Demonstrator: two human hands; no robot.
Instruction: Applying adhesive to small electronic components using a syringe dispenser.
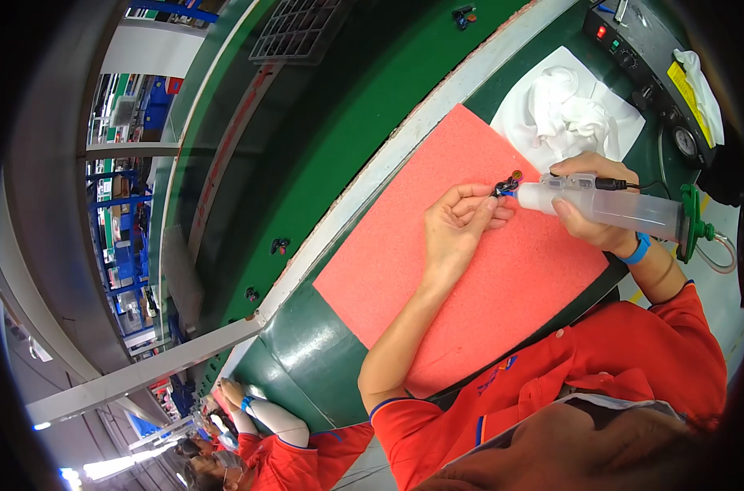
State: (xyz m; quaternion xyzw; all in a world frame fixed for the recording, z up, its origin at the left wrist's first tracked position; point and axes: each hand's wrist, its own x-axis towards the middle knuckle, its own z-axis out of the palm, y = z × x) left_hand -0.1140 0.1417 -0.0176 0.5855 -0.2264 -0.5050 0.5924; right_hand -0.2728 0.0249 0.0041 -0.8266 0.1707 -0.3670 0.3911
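Between the fingertips of my left hand [458,227] is a small dark part [504,188] with a roundish end. My right hand [594,219] is wrapped round a translucent dispensing syringe [643,214], which lies nearly level. A green cap [692,225] with an air hose closes its rear end. A black plug and cable [611,184] sit along its upper side. The syringe's blue tip meets or nearly meets the dark part; I cannot tell if they touch. Both hands are above a pink foam mat [413,254].
White crumpled cloths [556,102] lie on a white sheet [629,131] beyond the mat. A black control box [646,69] with a gauge stands at far right. Past a pale rail, a green conveyor belt [347,123] carries small dark parts [279,245]. A co-worker [265,450] sits at lower left.
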